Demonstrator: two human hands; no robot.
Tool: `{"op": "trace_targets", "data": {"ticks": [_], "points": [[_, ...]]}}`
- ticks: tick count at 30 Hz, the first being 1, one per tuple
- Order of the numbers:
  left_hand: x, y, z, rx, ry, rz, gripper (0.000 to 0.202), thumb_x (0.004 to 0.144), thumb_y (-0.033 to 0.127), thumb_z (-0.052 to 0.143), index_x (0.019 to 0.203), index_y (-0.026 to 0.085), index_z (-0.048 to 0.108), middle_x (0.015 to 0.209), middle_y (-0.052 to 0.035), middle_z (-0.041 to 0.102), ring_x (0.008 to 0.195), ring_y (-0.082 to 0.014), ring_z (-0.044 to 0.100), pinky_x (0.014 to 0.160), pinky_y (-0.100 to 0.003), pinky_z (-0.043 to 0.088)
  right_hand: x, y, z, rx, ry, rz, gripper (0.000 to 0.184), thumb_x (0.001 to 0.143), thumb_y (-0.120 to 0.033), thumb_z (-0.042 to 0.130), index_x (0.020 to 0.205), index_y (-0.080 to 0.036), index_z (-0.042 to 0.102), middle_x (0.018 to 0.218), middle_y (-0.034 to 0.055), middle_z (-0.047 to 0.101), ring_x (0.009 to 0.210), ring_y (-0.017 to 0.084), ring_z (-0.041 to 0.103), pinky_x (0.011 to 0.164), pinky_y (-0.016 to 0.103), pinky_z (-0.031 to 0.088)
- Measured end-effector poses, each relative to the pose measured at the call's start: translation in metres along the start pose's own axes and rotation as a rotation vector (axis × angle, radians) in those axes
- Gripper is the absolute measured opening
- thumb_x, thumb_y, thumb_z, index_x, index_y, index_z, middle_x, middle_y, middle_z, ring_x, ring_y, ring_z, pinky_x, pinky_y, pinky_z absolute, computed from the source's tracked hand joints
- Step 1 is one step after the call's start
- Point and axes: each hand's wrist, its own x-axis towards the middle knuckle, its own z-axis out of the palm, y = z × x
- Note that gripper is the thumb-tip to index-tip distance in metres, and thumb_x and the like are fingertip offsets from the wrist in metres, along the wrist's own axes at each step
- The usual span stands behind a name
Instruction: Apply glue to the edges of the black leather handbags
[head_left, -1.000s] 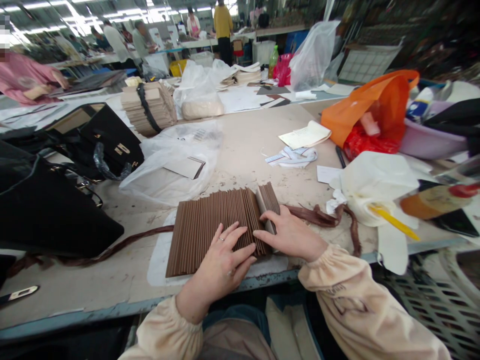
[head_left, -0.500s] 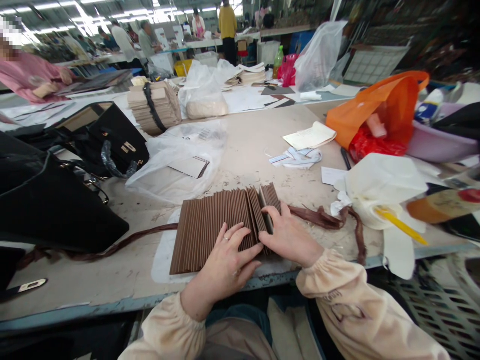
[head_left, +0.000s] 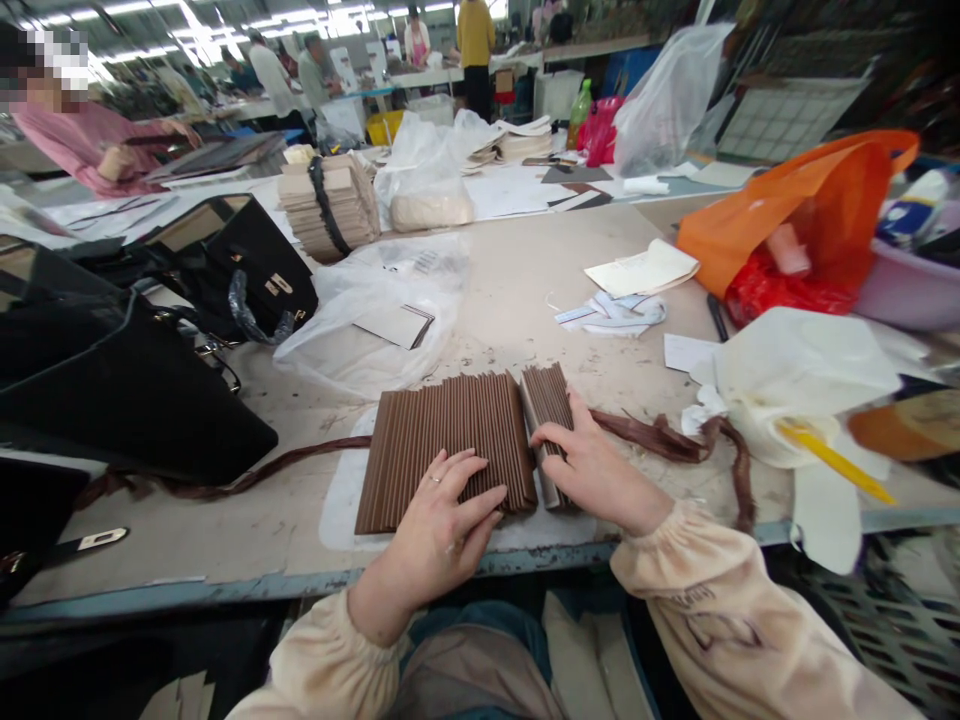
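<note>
A long row of thin brown pieces (head_left: 442, 430), standing on edge and packed side by side, lies before me on a pale sheet. My left hand (head_left: 448, 515) rests on its front right part with the fingers spread. Just to the right, across a narrow gap, stands a smaller bundle of brown pieces (head_left: 551, 400). My right hand (head_left: 600, 470) grips this bundle, digits at its left face and its right side; some fingertips are hidden. A dark brown cloth strip (head_left: 300, 462) runs out to the left of the row, and more of it shows on the right.
Black handbags (head_left: 127, 390) crowd the left. A clear plastic bag (head_left: 322, 340) lies behind the row. On the right are a cut white plastic container (head_left: 802, 360), a yellow tool (head_left: 836, 460) and an orange bag (head_left: 795, 220). A person in pink (head_left: 82, 150) works at the far left.
The small bundle now stands apart from the row, and pieces that leaned in between have joined the row. My right hand has shifted onto the bundle. The view has swung slightly left.
</note>
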Motion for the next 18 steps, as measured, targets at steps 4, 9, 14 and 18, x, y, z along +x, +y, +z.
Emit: {"op": "trace_targets", "data": {"ticks": [4, 9, 14, 18], "points": [[-0.0010, 0.0013, -0.0006, -0.005, -0.011, -0.008, 0.031, 0.089, 0.023, 0.054, 0.118, 0.025, 0.064, 0.128, -0.0122, 0.050, 0.128, -0.0283, 0.044, 0.109, -0.058, 0.032, -0.0016, -0.0036, -0.0032, -0.020, -0.014, -0.001, 0.021, 0.084, -0.022, 0.051, 0.102, -0.022, 0.063, 0.154, 0.0042, 0.004, 0.145, 0.033, 0.014, 0.115, 0.042, 0.024], [-0.0034, 0.0003, -0.0031, -0.034, -0.034, 0.023, 0.031, 0.089, 0.024, 0.055, 0.118, 0.028, 0.064, 0.136, -0.0121, 0.045, 0.132, -0.0284, 0.040, 0.110, -0.061, 0.027, -0.0018, -0.0022, -0.0028, -0.039, -0.028, 0.004, 0.021, 0.084, -0.027, 0.054, 0.104, -0.023, 0.061, 0.156, 0.0024, -0.003, 0.145, 0.035, 0.012, 0.114, 0.043, 0.026], [-0.0056, -0.0018, -0.0036, -0.082, -0.030, 0.040, 0.026, 0.088, 0.022, 0.055, 0.111, 0.024, 0.066, 0.138, -0.0132, 0.042, 0.133, -0.0280, 0.039, 0.112, -0.059, 0.023, -0.0018, -0.0009, -0.0013, -0.054, -0.030, 0.009, 0.021, 0.084, -0.029, 0.054, 0.104, -0.024, 0.061, 0.157, 0.0003, -0.003, 0.145, 0.035, 0.011, 0.114, 0.045, 0.026], [-0.0075, -0.0024, -0.0040, -0.096, -0.038, 0.061, 0.026, 0.088, 0.022, 0.055, 0.111, 0.026, 0.068, 0.138, -0.0123, 0.043, 0.134, -0.0286, 0.038, 0.112, -0.060, 0.022, -0.0026, -0.0040, -0.0031, -0.065, -0.016, -0.002, 0.021, 0.085, -0.033, 0.056, 0.103, -0.024, 0.061, 0.156, 0.0001, 0.002, 0.145, 0.034, 0.014, 0.114, 0.042, 0.026]]}}
